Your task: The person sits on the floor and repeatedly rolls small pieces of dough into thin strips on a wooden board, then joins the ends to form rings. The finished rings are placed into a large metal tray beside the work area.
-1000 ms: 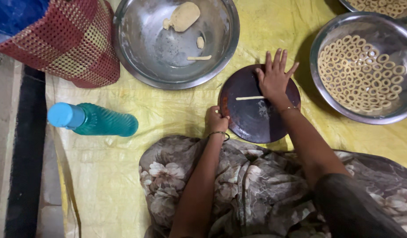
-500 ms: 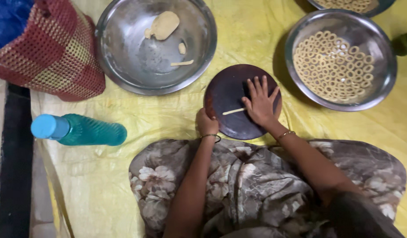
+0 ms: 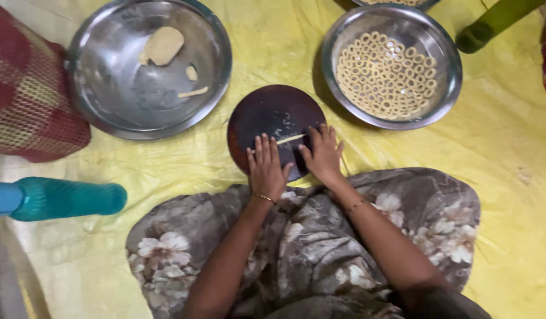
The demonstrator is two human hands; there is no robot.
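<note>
A dark round board [image 3: 272, 115] lies on the yellow sheet in front of my knees. A thin strand of pale dough [image 3: 290, 139] lies across it. My left hand [image 3: 266, 167] rests flat on the board's near edge, fingers together, its fingertips at the strand's left end. My right hand [image 3: 323, 155] lies flat beside it, fingers spread over the strand's right end. Neither hand grips anything.
A steel bowl [image 3: 217, 53] at the back left holds a dough lump [image 3: 163, 45] and scraps. A second steel bowl [image 3: 447, 88] at the back right holds several dough rings. A teal bottle [image 3: 63, 199] lies at the left, a red checked bag [image 3: 31, 100] behind it.
My left hand has come off the board's rim and now lies flat on the board beside the right hand. The right hand has drawn back toward me over the strand. The camera view shifted.
</note>
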